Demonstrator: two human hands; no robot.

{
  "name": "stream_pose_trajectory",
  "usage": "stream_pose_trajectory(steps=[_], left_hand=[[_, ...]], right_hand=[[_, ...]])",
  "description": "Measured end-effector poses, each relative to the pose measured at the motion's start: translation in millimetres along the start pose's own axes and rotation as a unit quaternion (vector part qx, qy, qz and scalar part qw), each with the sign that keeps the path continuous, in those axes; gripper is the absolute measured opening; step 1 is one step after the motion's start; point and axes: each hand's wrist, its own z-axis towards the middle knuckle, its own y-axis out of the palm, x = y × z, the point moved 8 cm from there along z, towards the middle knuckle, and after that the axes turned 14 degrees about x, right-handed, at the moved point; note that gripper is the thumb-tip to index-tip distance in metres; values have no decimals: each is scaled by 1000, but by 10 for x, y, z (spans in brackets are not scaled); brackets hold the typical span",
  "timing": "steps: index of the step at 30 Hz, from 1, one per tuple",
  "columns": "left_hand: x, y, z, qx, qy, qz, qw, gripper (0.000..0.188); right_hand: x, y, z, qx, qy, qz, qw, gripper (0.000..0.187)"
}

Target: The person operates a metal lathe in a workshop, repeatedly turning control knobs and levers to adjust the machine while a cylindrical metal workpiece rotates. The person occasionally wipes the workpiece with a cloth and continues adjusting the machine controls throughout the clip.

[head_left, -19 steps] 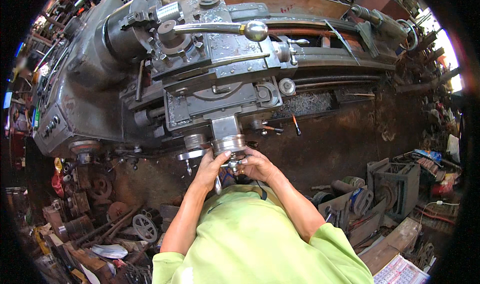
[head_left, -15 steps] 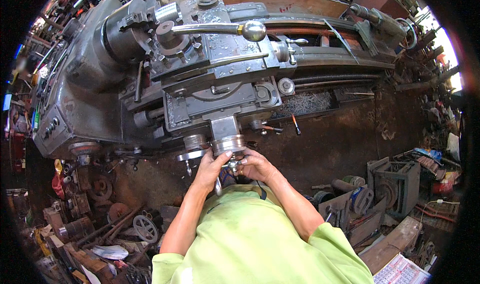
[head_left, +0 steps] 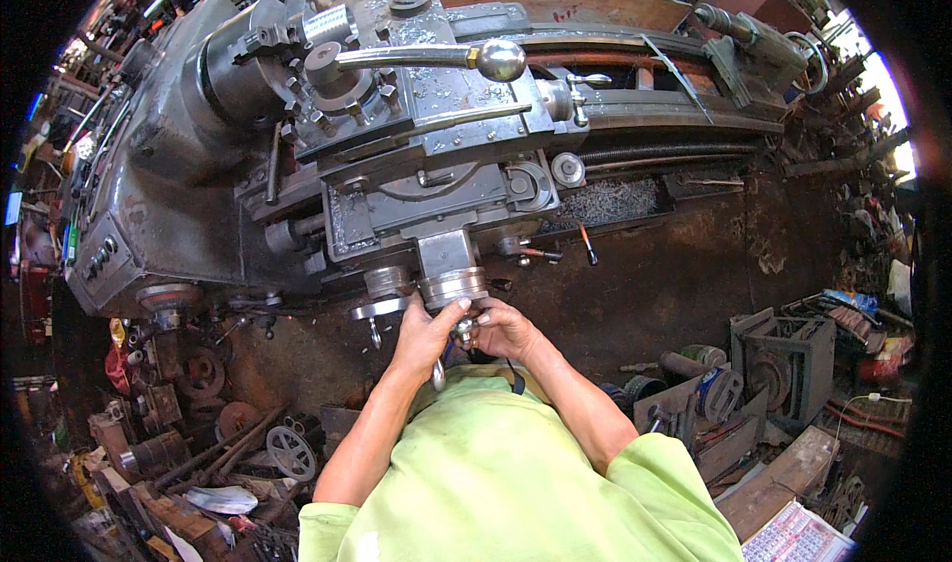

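Note:
In front of me stands a metal lathe, with its cross-slide dial collar (head_left: 453,286) facing my body. My left hand (head_left: 424,336) is closed at the left of the cross-slide crank (head_left: 438,375), thumb pressed near the collar. From the other side my right hand (head_left: 506,332) curls its fingers around the crank's hub. The crank's shiny grip hangs down beside my left wrist; much of the rest is covered by my fingers. Above the hands are the tool post (head_left: 332,81), its ball-ended lever (head_left: 500,60) and the chuck (head_left: 243,71) holding a ribbed metal workpiece (head_left: 329,27).
A carriage handwheel (head_left: 382,309) sits just left of my hands. An orange-handled lever (head_left: 588,245) projects at the right, near a tray of metal chips (head_left: 610,205). Scrap parts and a spoked wheel (head_left: 291,453) lie lower left; a metal frame (head_left: 783,374) stands right.
My fingers have shifted slightly on the crank, and the left thumb has moved a little to the right. The crank grip has moved slightly right; the lathe otherwise looks the same.

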Motion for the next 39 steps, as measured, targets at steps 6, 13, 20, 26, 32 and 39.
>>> stream_pose_trajectory(steps=[6,13,20,26,32,39], left_hand=[[-78,-71,59,42,30,81,995,61],[-45,-41,40,53,27,96,994,62],[-8,-25,-1,55,-2,117,992,62],[-38,-45,22,68,15,138,988,61],[-56,-64,53,86,42,180,979,63],[-139,-104,123,100,81,202,971,63]], right_hand=[[59,-52,62,-8,11,7,1000,55],[92,-73,83,16,8,11,1000,58],[95,-61,100,12,19,5,1000,58],[98,-68,94,6,16,19,1000,57],[117,-69,121,-3,27,30,999,56],[164,-136,165,-2,29,39,999,54]])
